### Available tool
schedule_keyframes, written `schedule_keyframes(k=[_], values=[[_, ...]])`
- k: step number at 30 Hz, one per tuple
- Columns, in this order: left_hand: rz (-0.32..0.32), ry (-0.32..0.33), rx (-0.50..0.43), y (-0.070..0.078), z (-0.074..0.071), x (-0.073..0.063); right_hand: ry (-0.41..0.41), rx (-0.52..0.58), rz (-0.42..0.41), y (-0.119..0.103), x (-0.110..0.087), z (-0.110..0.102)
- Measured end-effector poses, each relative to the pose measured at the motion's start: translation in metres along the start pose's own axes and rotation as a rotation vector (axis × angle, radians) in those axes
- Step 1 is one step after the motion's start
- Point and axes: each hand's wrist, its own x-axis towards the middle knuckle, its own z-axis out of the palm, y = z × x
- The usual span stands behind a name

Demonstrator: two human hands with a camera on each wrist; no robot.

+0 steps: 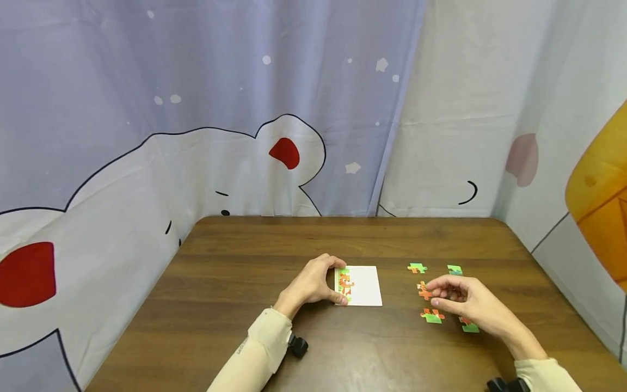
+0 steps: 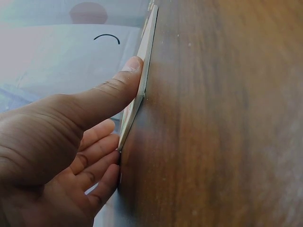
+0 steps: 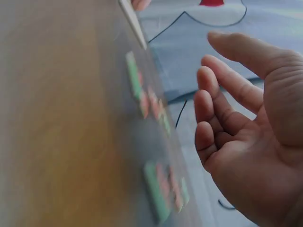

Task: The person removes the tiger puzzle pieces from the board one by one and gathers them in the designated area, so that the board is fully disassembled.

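A square white puzzle board (image 1: 366, 286) lies on the wooden table, with jigsaw pieces (image 1: 344, 284) showing part of an orange animal along its left side. My left hand (image 1: 313, 283) holds the board at its left end, thumb at the near edge and a finger at the far corner. In the left wrist view the thumb (image 2: 128, 78) presses the board's edge (image 2: 147, 56). To the right, my right hand (image 1: 472, 305) hovers over loose pieces, fingers loosely bent with nothing between them. Nearest its fingertips is an orange piece (image 1: 424, 291).
Other loose pieces lie around the right hand: green-and-orange ones at the far left (image 1: 417, 268) and near left (image 1: 433, 316), a green one (image 1: 455, 269) behind, and a partly covered one (image 1: 469, 326). A printed curtain (image 1: 220, 179) hangs behind the table (image 1: 245, 245).
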Motion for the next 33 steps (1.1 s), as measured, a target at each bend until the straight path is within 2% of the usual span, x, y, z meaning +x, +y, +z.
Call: schedule_keyframes(k=[12, 18, 22, 26, 33], values=[[-0.019, -0.003, 0.019, -0.004, 0.004, -0.001, 0.062, 0.005, -0.024, -0.041, 0.055, 0.021], [-0.024, -0.012, 0.017, -0.004, 0.004, -0.001, 0.097, 0.088, -0.019, -0.053, 0.08, 0.044], [-0.022, -0.008, 0.008, -0.003, 0.004, 0.0, 0.111, 0.131, -0.017, -0.059, 0.097, 0.061], [-0.015, -0.005, 0.004, -0.003, 0.003, 0.001, 0.091, 0.158, -0.021, -0.063, 0.112, 0.075], [-0.026, -0.015, 0.019, 0.0, 0.0, 0.001, 0.092, 0.159, 0.019, -0.06, 0.126, 0.103]])
